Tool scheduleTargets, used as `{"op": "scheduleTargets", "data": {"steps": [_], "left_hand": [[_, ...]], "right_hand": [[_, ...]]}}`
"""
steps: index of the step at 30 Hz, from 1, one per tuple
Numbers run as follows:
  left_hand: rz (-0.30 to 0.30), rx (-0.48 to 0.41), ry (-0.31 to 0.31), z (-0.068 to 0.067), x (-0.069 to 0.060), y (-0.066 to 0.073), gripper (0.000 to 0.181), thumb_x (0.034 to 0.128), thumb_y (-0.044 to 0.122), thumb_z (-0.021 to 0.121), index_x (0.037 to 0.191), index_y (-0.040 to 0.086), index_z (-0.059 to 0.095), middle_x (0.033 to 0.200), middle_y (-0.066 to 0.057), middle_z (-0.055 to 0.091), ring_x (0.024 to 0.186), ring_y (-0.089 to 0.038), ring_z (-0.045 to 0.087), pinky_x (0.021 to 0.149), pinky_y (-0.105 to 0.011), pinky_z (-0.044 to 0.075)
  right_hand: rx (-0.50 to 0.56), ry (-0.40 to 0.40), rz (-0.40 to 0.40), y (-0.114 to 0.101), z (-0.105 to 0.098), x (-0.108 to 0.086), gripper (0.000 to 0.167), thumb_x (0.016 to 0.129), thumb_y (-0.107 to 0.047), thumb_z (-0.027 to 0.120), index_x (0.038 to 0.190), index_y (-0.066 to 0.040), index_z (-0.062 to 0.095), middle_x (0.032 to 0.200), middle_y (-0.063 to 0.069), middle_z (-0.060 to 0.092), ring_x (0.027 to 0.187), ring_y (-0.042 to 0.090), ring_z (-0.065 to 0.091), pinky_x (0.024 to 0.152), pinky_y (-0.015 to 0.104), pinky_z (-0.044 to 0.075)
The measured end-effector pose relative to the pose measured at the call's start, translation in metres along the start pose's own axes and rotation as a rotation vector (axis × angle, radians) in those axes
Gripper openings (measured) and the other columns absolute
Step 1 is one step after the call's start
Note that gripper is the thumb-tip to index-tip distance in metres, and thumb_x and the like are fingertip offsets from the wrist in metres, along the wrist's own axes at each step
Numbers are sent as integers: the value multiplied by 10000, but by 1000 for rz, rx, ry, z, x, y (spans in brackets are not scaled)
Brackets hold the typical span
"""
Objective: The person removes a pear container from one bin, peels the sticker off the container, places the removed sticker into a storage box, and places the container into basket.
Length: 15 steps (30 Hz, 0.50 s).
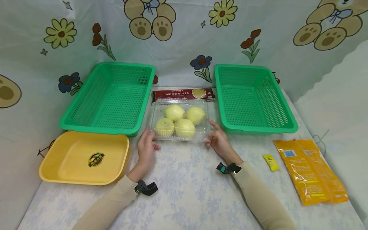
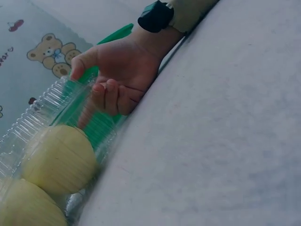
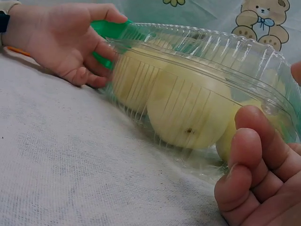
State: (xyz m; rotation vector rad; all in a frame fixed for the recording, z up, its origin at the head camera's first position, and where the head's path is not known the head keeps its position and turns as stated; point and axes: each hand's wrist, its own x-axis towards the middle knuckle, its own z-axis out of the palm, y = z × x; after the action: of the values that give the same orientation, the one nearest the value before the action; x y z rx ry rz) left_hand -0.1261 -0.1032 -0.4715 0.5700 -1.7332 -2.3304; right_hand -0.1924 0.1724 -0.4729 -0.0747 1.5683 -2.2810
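Note:
A clear plastic box [image 1: 180,136] holds several pale yellow-green round fruits [image 1: 185,128], its lid down. My left hand [image 1: 146,153] lies against the box's left side, fingers fairly straight and thumb apart. On the opposite side, my right hand [image 1: 220,143] touches the box with its index finger extended, while its other fingers bend loosely. The left wrist view shows this right hand [image 2: 120,70] beside the box wall; its own hand is out of that view. Both the left hand [image 3: 66,40] and the nearer right hand [image 3: 263,174] flank the box in the right wrist view.
Behind the box lies a dark red packet [image 1: 178,94]. Green baskets stand at back left [image 1: 135,130] and back right [image 1: 258,130]. A yellow tub [image 1: 72,156] is at left; a small yellow sachet [image 1: 271,162] and an orange bag [image 1: 310,172] lie at right.

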Motion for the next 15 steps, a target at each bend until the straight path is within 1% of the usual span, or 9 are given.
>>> {"op": "scheduleTargets", "data": {"steps": [2, 4, 6, 8, 9, 11, 13, 15], "left_hand": [[7, 26, 9, 2, 0, 2, 536, 1039, 195, 476, 1547, 37, 413, 1325, -128, 529, 648, -66, 522, 603, -176, 489], [5, 24, 8, 6, 0, 5, 505, 1041, 205, 478, 1509, 18, 454, 1303, -103, 550, 756, -52, 549, 690, -186, 499], [4, -6, -11, 10, -1, 9, 444, 1053, 198, 458, 1452, 5, 473, 1279, -56, 547, 891, -57, 551, 789, -225, 497], [-14, -57, -46, 15, -3, 13, 348, 1060, 206, 439, 1366, 40, 462, 1245, -49, 532, 985, -64, 557, 856, -283, 500], [-35, -78, -66, 17, -4, 15, 285, 1064, 227, 434, 1309, 82, 446, 1223, -45, 513, 980, -85, 570, 879, -319, 504], [-84, -120, -99, 21, -4, 20, 191, 1069, 282, 434, 1203, 152, 393, 1233, -65, 476, 961, -128, 589, 900, -395, 511], [-150, -145, -117, 22, -3, 25, 185, 1067, 333, 450, 1112, 192, 339, 1263, -82, 445, 945, -167, 609, 922, -471, 521], [-216, -157, -122, 23, 0, 29, 229, 1062, 358, 474, 1053, 203, 306, 1287, -89, 432, 959, -186, 607, 958, -530, 510]], "right_hand": [[-5, 13, 11, 0, 2, 1, 754, 895, 2, 350, 1618, -41, 141, 625, -55, 484, 550, 77, 508, 511, 192, 447], [1, 32, 19, 0, 2, 2, 703, 931, -28, 331, 1614, -54, 170, 628, -62, 459, 541, 74, 489, 500, 184, 434], [14, 59, 27, 0, 2, 3, 631, 975, -65, 305, 1601, -77, 223, 612, -70, 426, 528, 67, 474, 492, 173, 419], [31, 87, 29, 1, 2, 4, 557, 1011, -104, 283, 1567, -112, 298, 604, -78, 395, 515, 54, 460, 485, 160, 405], [41, 99, 29, 1, 1, 4, 525, 1021, -120, 279, 1542, -135, 339, 593, -82, 383, 506, 45, 452, 482, 156, 399], [56, 114, 21, 2, 1, 4, 468, 1031, -135, 276, 1476, -178, 413, 578, -83, 366, 492, 38, 445, 482, 153, 393], [66, 118, 7, 2, 1, 4, 427, 1033, -141, 284, 1419, -202, 457, 567, -84, 373, 479, 34, 449, 474, 156, 395], [74, 111, -5, 2, 1, 5, 407, 1036, -147, 288, 1393, -211, 474, 549, -83, 392, 469, 37, 457, 467, 159, 395]]}}
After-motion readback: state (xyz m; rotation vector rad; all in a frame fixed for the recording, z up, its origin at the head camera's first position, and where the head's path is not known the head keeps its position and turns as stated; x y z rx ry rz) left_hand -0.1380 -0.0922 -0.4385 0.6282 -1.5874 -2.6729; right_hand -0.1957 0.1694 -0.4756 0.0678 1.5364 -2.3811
